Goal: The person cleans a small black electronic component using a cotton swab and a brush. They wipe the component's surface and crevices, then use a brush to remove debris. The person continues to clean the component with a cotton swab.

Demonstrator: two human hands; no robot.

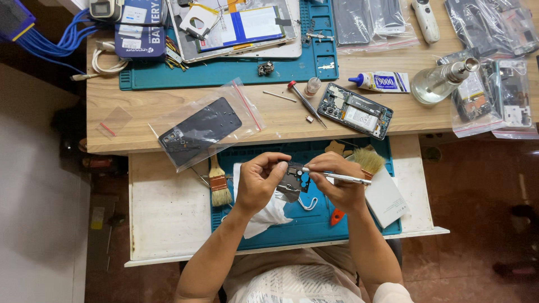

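Note:
My left hand (261, 180) grips a small dark phone part with a blue patch (296, 182), held above the blue work mat (314, 221) on the pull-out shelf. My right hand (337, 185) holds a thin silver tool (342, 177) like a pen, its tip touching the part. A white cloth (266, 216) lies under my left hand. An opened phone (355, 110) with its insides showing rests on the wooden desk above.
Two brushes (219, 182) (369, 160) flank my hands. A bagged black phone back (199, 132), a screwdriver (305, 104), a glue tube (382, 82), a glass spirit lamp (441, 81) and bagged parts (491, 95) lie on the desk. A white box (387, 197) sits at right.

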